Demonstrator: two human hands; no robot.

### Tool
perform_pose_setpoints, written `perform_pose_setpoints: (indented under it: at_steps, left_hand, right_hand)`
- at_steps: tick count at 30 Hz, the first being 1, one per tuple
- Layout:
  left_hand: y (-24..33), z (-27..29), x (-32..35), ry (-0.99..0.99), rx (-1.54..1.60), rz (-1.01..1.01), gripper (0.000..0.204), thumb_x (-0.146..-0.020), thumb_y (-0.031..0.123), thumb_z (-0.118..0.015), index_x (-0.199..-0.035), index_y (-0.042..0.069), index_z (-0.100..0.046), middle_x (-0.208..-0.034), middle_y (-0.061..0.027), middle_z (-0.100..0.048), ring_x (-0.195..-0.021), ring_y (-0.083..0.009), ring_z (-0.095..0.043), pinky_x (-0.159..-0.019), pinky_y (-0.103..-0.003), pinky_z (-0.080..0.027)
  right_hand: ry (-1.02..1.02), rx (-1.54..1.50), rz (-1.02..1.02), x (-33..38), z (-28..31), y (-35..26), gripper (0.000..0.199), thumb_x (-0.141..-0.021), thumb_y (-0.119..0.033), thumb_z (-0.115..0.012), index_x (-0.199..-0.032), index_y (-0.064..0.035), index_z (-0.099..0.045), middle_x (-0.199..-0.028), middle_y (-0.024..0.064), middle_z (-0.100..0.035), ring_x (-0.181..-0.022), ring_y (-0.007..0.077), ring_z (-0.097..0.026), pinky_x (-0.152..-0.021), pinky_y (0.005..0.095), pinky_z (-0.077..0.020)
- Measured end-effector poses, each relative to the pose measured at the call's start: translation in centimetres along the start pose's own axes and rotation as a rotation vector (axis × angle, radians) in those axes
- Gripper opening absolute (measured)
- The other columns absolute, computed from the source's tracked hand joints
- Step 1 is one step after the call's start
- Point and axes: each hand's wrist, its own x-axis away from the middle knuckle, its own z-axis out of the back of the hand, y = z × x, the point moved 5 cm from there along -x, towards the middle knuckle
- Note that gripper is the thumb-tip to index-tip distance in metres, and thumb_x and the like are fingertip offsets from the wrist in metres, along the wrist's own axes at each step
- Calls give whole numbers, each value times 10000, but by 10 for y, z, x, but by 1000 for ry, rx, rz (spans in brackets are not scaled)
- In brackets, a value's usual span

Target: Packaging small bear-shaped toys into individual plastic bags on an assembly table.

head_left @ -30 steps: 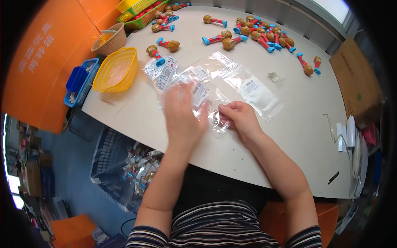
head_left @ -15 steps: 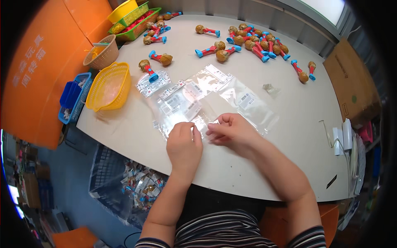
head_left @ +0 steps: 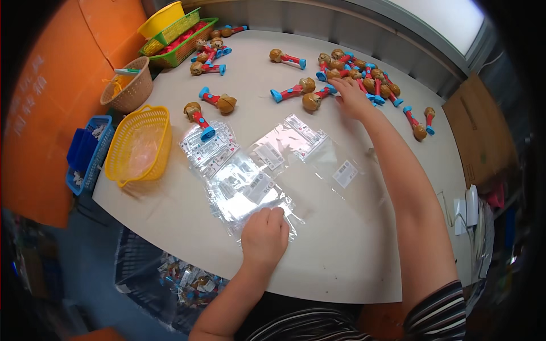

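My left hand [head_left: 264, 236] is closed at the near edge of a stack of clear plastic bags [head_left: 233, 176], its curled fingers pinching the film of one bag. My right hand [head_left: 351, 99] stretches to the far side of the table, fingers extended and thumb apart. Its fingertips are by the blue end of a red and blue toy with a round brown head [head_left: 311, 102]; whether they touch it is hard to see. Two more clear bags with white labels [head_left: 345, 173] lie flat between the hands. Another such toy [head_left: 198, 120] rests on the stack's far end.
Several similar toys [head_left: 372, 79] are heaped at the far right, others at the far left. A yellow basket [head_left: 116, 165], a beige basket [head_left: 139, 94] and a blue tray [head_left: 91, 176] stand at the left. A cardboard box [head_left: 478, 131] is at the right; a dark blue crate [head_left: 131, 261] is below the table.
My right hand has left the bags near my left hand and reached out to the toys at the far right. My left hand remains at the bags, and the view has shifted slightly.
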Motion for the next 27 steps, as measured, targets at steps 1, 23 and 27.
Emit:
perform_pose_setpoints:
  at_steps: [1, 23, 27]
  left_hand:
    - [1, 3, 0, 9, 20, -3, 101, -775, 39, -659, -861, 64, -613, -777, -90, -608, -711, -289, -599, -635, -391, -481]
    - [0, 8, 5, 139, 109, 40, 160, -765, -19, -663, -917, 10, -620, -805, -135, -610, -742, -301, -611, -688, -387, -502]
    - [3, 10, 8, 161, 266, 142, 74, -844, 6, -629, -910, -26, -615, -788, -147, -627, -686, -268, -639, -634, -351, -510]
  right_hand:
    - [-6, -1, 11, -4, -1, -2, 463, -894, -116, -616, -1351, -140, -543, -1347, 101, -535, -1278, 298, -454, -1041, 412, -426]
    - [-545, -1208, -316, 178, 104, -160, 210, -995, -250, -573, -1046, -46, -563, -742, -8, -551, -586, 51, -509, -517, 235, -430]
    - [-472, -1265, -551, 232, 87, -166, 243, -999, -258, -570, -1003, -25, -636, -696, -7, -544, -570, 56, -508, -513, 230, -429]
